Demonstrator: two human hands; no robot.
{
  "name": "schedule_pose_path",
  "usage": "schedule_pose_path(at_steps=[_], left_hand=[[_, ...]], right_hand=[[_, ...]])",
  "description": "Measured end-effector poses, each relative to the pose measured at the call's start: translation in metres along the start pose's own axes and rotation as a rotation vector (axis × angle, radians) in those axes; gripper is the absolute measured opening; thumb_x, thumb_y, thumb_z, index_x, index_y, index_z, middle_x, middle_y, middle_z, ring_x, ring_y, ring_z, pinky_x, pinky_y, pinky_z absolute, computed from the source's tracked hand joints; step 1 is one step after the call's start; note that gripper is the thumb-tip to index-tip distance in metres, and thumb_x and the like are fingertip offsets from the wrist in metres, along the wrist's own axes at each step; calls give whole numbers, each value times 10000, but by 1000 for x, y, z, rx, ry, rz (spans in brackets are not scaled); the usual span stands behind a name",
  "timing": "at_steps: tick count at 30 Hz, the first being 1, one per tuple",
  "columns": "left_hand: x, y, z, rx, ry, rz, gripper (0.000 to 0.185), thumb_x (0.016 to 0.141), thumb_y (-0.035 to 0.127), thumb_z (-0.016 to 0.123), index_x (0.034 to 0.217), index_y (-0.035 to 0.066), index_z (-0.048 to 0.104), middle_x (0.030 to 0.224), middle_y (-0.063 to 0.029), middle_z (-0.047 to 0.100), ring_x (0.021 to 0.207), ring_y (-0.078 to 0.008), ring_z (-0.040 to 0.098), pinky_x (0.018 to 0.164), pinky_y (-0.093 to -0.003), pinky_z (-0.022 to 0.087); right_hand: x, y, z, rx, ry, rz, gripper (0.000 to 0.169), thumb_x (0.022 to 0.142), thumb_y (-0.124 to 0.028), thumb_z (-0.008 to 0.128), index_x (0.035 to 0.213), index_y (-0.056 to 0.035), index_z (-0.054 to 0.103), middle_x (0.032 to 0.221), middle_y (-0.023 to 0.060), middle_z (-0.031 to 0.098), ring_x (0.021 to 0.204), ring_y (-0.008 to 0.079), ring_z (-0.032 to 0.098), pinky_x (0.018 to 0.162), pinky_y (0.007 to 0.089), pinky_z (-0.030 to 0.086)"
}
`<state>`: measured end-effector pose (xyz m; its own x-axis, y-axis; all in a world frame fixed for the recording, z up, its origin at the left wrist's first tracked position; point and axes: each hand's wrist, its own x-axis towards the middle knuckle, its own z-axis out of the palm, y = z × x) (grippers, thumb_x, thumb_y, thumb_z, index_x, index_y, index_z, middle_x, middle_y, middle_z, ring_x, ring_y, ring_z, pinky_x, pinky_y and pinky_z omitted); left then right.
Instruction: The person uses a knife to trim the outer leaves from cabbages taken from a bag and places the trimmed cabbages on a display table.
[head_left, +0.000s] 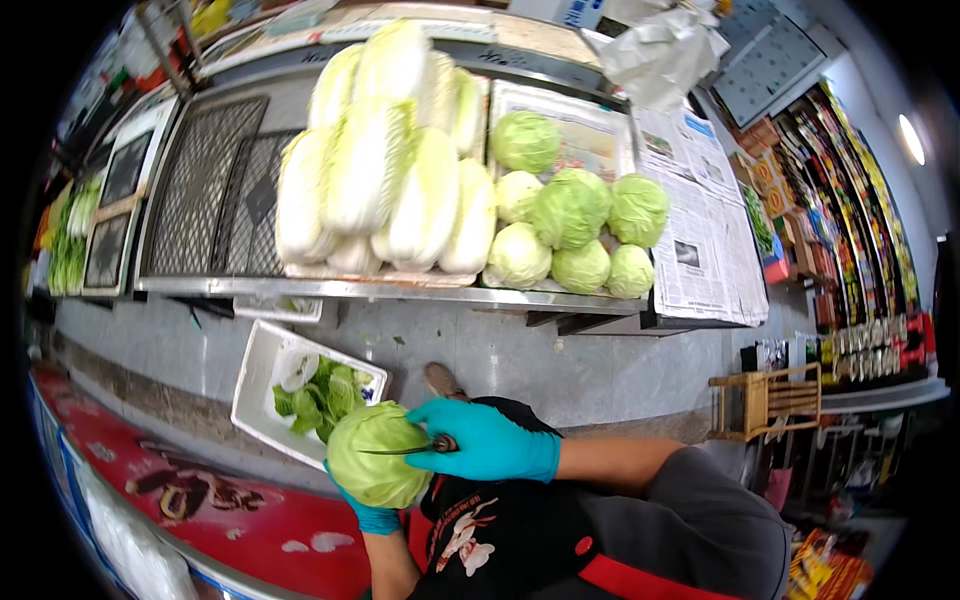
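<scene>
A round green cabbage is held in front of my black apron. My left hand, in a turquoise glove, supports it from below and is mostly hidden behind it. My right hand, gloved the same way, grips a small knife by its dark handle. The thin blade lies against the upper side of the cabbage, and my right fingers also touch the leaves. Just beyond the cabbage, a white foam box on the floor holds loose green leaves.
A metal-edged stand ahead bears stacked napa cabbages and several round cabbages. Newspaper covers its right end; black mesh trays are at left. A red-topped surface lies lower left, a wooden chair right.
</scene>
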<state>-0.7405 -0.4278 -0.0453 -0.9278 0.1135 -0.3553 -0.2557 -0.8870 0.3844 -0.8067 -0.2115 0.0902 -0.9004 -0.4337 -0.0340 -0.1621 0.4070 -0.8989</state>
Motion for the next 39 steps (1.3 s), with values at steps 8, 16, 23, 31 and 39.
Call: schedule_pose_path(at_steps=[8, 16, 23, 31, 39], left_hand=[[44, -78, 72, 138, 58, -315, 645, 951, 539, 378, 1407, 83, 379, 1441, -144, 392, 1293, -301, 416, 1087, -449, 334], [136, -211, 221, 754, -262, -402, 770, 865, 322, 664, 1451, 40, 252, 1419, -136, 398, 1285, -274, 418, 1072, -390, 341], [213, -286, 353, 1671, -591, 527, 860, 804, 271, 720, 1459, -1, 233, 1465, -193, 334, 1338, -301, 354, 1081, -390, 308], [224, -325, 337, 2005, -607, 521, 854, 777, 232, 714, 1465, 36, 247, 1492, -242, 248, 1329, -396, 346, 1062, -414, 346], [206, -302, 339, 1888, -491, 359, 784, 794, 198, 698, 1455, 67, 298, 1502, -180, 273, 1331, -361, 362, 1066, -405, 344]], right_hand=[[-69, 71, -58, 249, 364, 430, 544, 860, -395, 660, 1194, 23, 559, 1027, 154, 632, 899, 223, 632, 798, 336, 510], [-151, 198, -179, 896, 847, 541, 297, 920, -341, 573, 895, -53, 638, 640, 7, 535, 526, 102, 477, 478, 259, 368], [-118, 272, -293, 1033, 1012, 346, 384, 925, -411, 567, 1019, -43, 621, 628, 19, 493, 544, 155, 473, 507, 332, 402], [-91, 307, -322, 692, 745, 509, 489, 882, -275, 664, 1255, 4, 512, 1143, 82, 590, 997, 142, 552, 873, 286, 454], [-127, 292, -317, 701, 714, 590, 439, 924, -171, 605, 1306, 3, 476, 1176, 94, 581, 1017, 141, 560, 865, 280, 461]])
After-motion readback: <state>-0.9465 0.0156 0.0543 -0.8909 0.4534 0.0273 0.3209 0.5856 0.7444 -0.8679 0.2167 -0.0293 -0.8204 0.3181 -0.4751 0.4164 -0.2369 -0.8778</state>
